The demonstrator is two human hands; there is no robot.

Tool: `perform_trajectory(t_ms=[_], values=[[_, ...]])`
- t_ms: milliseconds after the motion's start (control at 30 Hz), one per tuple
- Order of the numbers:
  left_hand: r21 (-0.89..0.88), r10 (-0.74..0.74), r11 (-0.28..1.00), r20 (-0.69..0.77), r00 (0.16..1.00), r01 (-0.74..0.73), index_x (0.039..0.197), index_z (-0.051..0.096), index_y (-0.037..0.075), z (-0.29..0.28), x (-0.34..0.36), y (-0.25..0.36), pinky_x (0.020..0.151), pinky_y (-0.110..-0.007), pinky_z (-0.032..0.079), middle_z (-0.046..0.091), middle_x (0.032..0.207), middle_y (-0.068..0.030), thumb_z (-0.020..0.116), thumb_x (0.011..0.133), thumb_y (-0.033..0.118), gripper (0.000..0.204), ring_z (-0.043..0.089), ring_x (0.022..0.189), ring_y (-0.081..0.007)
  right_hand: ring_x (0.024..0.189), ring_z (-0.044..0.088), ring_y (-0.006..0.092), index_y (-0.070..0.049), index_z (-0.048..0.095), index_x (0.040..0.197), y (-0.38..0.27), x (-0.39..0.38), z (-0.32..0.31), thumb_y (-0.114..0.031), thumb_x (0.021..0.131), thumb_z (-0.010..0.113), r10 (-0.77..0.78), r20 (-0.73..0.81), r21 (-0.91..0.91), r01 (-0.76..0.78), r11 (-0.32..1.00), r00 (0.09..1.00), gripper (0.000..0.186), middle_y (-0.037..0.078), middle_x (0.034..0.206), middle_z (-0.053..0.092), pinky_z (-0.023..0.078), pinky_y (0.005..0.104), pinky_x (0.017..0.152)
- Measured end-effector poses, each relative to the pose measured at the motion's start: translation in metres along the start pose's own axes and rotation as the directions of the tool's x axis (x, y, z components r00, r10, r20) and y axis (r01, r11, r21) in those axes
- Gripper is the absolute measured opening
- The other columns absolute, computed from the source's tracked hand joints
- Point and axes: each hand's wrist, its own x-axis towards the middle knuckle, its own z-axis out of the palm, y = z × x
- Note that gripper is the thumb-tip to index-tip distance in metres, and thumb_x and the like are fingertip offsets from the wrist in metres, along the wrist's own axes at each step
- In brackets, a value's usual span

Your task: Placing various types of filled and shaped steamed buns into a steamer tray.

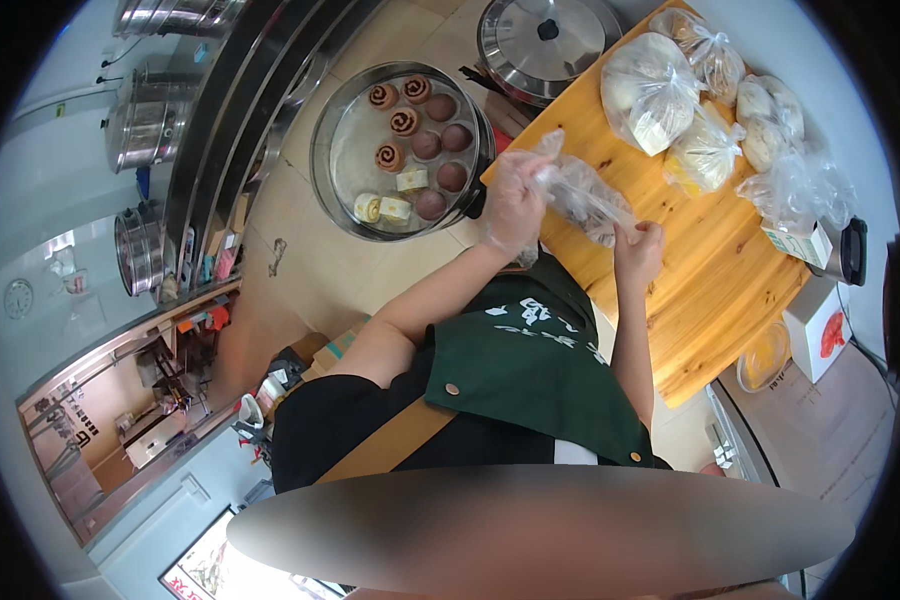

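My left hand (pixel 513 198), in a clear plastic glove, grips the gathered end of a clear plastic bag (pixel 582 195) above the near-left part of the wooden table (pixel 700 310). My bare right hand (pixel 638 250) pinches the bag's other end. The bag's dull contents are too blurred to name. Just left of my left hand, a round steel steamer tray (pixel 328 165) holds several brown round buns (pixel 426 145), several brown spiral rolls (pixel 405 122) and a few pale pieces (pixel 396 210).
Several tied bags (pixel 645 90) of pale dough or buns lie along the table's back right, near a small box (pixel 795 240). A lidded steel pot (pixel 540 40) stands behind the steamer. A yellow-topped tub (pixel 763 350) and a white box (pixel 815 335) sit beyond the table's right end.
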Motion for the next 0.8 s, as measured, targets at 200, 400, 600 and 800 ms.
perform_trajectory(t_ms=[200,400,600,800], values=[[-0.616,-0.516,0.579,0.229,0.825,0.534,0.106,0.055,0.001,-0.005,0.013,-0.002,0.072,-0.028,0.047,0.058,0.095,-0.0087,0.049,0.084,0.006,0.023,0.058,0.084,-0.0188,0.079,0.057,0.0162,-0.004,0.049,0.101,0.058,-0.006,0.002,-0.010,0.073,0.065,0.348,0.411,0.541,-0.533,0.651,0.843,0.032,0.007,0.098,0.054,0.046,0.0274,0.055],[-0.589,-0.338,0.649,0.342,0.877,0.481,0.126,0.037,-0.002,0.001,0.006,-0.024,0.089,-0.034,0.041,0.047,0.117,-0.0159,0.064,0.074,0.012,0.061,0.049,0.104,-0.0250,0.076,0.054,0.0123,-0.002,0.052,0.091,-0.003,0.008,-0.022,-0.017,0.070,0.071,0.371,0.488,0.561,-0.609,0.560,0.790,0.032,0.010,0.092,0.055,0.044,0.0243,0.052],[0.113,-0.252,0.968,0.440,0.862,0.225,0.134,0.017,-0.002,0.026,0.004,0.021,0.098,-0.038,0.033,0.036,0.124,-0.0214,0.082,0.053,0.027,0.108,0.036,0.117,-0.0343,0.070,0.053,0.0276,-0.002,0.053,0.076,0.001,0.004,0.012,-0.022,0.066,0.071,0.221,0.034,0.149,-0.224,0.963,0.975,0.029,0.014,0.079,0.052,0.044,0.0359,0.062],[-0.025,-0.266,0.943,0.540,0.799,0.331,0.116,0.044,-0.001,0.043,-0.019,-0.019,0.081,-0.030,0.044,0.055,0.099,-0.0126,0.070,0.071,0.018,0.055,0.055,0.090,-0.0209,0.076,0.052,0.0343,-0.003,0.055,0.081,-0.003,-0.005,0.007,-0.015,0.066,0.068,-0.008,-0.039,0.258,0.018,0.966,0.999,0.023,0.018,0.087,0.049,0.044,0.0381,0.066]])
